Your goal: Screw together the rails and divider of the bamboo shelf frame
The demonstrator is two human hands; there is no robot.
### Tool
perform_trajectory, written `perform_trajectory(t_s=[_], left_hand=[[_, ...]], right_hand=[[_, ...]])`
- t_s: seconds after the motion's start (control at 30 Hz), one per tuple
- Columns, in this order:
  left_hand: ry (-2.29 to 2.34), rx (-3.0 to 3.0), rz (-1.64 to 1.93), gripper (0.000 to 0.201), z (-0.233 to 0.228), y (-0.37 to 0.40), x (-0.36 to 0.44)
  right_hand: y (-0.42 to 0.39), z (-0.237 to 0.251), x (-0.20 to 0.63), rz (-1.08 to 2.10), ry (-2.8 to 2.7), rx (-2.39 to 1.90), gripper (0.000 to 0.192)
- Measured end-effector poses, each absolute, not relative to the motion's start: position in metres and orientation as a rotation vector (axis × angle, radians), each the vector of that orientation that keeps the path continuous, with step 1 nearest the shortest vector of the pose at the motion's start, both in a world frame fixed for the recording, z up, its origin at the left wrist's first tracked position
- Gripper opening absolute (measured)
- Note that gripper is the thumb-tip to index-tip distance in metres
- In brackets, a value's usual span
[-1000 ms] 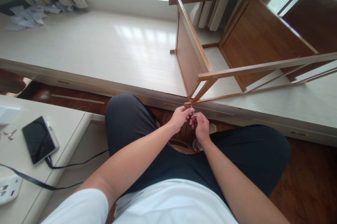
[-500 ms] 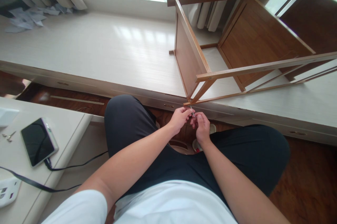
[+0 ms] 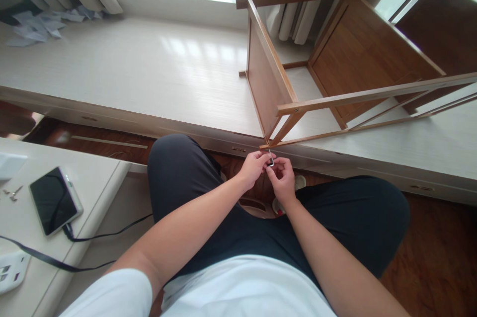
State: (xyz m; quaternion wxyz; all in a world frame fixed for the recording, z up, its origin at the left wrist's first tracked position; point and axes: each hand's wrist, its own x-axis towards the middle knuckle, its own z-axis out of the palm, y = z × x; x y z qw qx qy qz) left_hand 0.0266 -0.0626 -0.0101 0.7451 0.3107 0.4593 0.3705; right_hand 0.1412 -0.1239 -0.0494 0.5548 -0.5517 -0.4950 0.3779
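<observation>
A thin L-shaped metal hex key (image 3: pixel 272 162) stands at the near lower corner of a brown wooden shelf frame (image 3: pixel 335 98), which lies on its side. My left hand (image 3: pixel 255 169) pinches the key close to the wood, fingers closed. From the other side, my right hand (image 3: pixel 283 183) has thumb and fingertips closed around the bent end. The key's far tip meets the end of the lower rail (image 3: pixel 265 146); the fastener there is too small to make out.
The frame rests on a long pale window ledge (image 3: pixel 149 68) with drawers below. On a white desk (image 3: pixel 100 178) at left are a phone (image 3: pixel 55 201) with a black cable, a few screws (image 3: pixel 14 194) and a power strip (image 3: pixel 13 271). Crumpled paper (image 3: pixel 37 26) lies far left.
My right hand has shifted slightly left, and its thumb and fingers have changed position on the key. The key's bent end now shows turned to the left. My left hand stays nearly still.
</observation>
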Motion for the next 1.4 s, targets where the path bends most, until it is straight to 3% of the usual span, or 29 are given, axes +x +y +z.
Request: perform_trajectory(t_s=[0.73,1.4], left_hand=[[1.002,0.677,0.809,0.029,-0.0174,-0.0602,0.0267],[1.021,0.715,0.804,0.034,-0.0106,-0.0603,0.0254]], right_hand=[[-0.1243,-0.0466,0.1460,0.689,-1.358,-1.489,0.025],[-0.1242,-0.0505,0.1486,0.770,-1.318,-1.458,0.025]])
